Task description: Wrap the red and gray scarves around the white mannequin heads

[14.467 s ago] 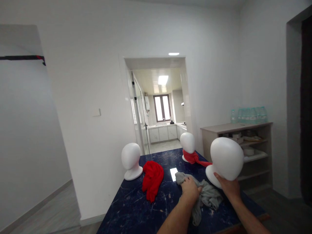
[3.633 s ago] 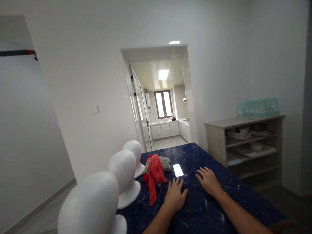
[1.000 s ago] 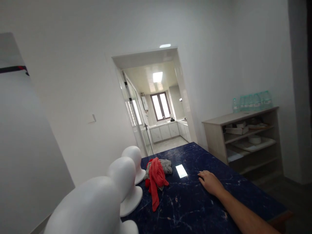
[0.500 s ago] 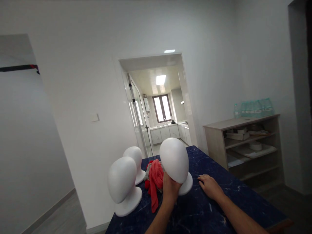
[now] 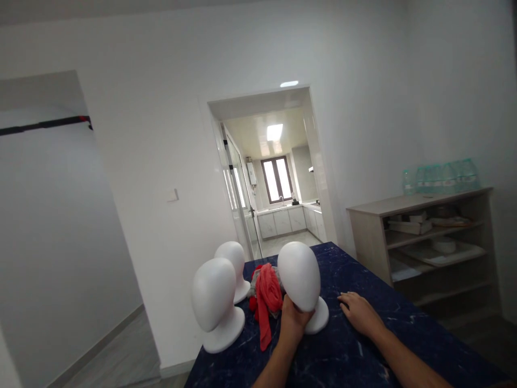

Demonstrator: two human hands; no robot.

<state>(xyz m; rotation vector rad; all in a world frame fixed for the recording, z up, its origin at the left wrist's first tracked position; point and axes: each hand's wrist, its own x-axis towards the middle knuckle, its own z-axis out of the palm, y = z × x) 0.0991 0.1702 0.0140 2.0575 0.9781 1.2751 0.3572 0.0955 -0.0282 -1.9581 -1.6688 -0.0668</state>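
Observation:
My left hand [image 5: 294,318] is closed around the neck of a white mannequin head [image 5: 299,275], below its smooth face side. The head's round base [image 5: 318,317] shows to the right of my fingers; I cannot tell if it fully touches the table. My right hand [image 5: 359,311] lies on the dark blue marbled tabletop [image 5: 343,355], fingers stretched out, holding nothing. Left of the gripped head is a pile of red, coral and grey cloth [image 5: 267,291]. Two more white mannequin heads, a nearer one [image 5: 214,293] and a farther one [image 5: 231,261], stand upright at the left.
Right of the table stands a wooden shelf unit [image 5: 367,231] with trays and boxes inside. Plastic-wrapped water bottles [image 5: 448,177] sit on top of it. Beyond the table, a doorway with a glass door [image 5: 242,188] opens onto a kitchen.
The gripped mannequin head has come down a little, with my left hand still around its neck. My right hand stays on the table. The view has turned slightly left.

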